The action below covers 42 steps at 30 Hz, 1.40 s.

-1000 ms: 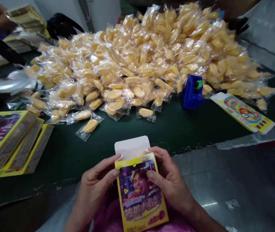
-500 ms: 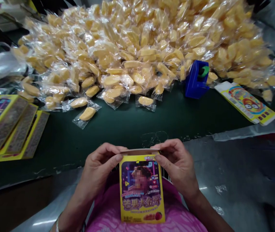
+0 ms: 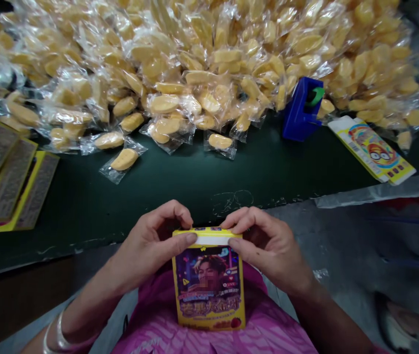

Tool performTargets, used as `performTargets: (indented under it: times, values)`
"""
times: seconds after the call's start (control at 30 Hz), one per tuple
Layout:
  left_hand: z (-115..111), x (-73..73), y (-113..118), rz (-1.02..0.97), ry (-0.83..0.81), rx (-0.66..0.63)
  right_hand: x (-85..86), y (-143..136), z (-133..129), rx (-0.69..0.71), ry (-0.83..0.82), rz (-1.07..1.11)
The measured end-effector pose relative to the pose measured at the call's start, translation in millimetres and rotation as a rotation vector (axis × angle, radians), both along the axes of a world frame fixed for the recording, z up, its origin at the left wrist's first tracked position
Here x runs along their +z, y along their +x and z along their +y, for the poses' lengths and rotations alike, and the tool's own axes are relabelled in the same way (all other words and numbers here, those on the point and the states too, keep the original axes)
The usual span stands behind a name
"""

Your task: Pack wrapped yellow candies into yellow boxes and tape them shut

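Note:
A yellow box (image 3: 209, 280) with a printed picture stands upright against the pink clothing on my lap. My left hand (image 3: 161, 241) grips its upper left corner, thumb on the front and fingers behind. At the upper right corner my right hand (image 3: 261, 241) holds it the same way. Between the two thumbs the top flap is folded over, showing a white strip along its edge. Beyond the hands, single wrapped yellow pieces (image 3: 124, 159) lie on the dark green table (image 3: 180, 179).
A large heap of wrapped yellow pieces (image 3: 194, 73) covers the table's back. A blue tape dispenser (image 3: 299, 115) stands at its front edge, with a flat yellow carton (image 3: 373, 150) to the right. Several yellow boxes (image 3: 10, 182) lie at the left. A shoe (image 3: 397, 324) shows at lower right.
The box's top flap has come down toward the front, and its yellow top and white edge now show. Both thumbs press at that edge. The view has shifted slightly.

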<state>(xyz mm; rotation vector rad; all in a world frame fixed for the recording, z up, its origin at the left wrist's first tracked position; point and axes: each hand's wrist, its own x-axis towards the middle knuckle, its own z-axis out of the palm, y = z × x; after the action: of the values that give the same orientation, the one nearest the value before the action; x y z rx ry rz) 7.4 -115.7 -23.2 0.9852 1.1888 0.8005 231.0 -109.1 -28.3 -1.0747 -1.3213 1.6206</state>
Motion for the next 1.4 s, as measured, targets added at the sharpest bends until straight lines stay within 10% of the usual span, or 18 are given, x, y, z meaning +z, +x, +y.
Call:
performTargets:
  times: [0.37, 0.73, 1.1, 1.4]
  values:
    - [4, 2.2, -8, 0.171, 0.160, -0.109, -8.5, 2, 2, -0.074, 0.056, 0.054]
    - [-38, -20.4, -4, 0.307, 0.096, 0.252, -13.9, 7, -23, -0.105, 0.321, -0.142]
    - [-19, -15.3, -11, 0.224, -0.035, 0.171, -19.9, 0, -27, -0.158, -0.072, 0.236]
    - [6, -10.2, -19, 0.218, 0.008, -0.029, -14.0, 13, -19, -0.020, 0.190, -0.059]
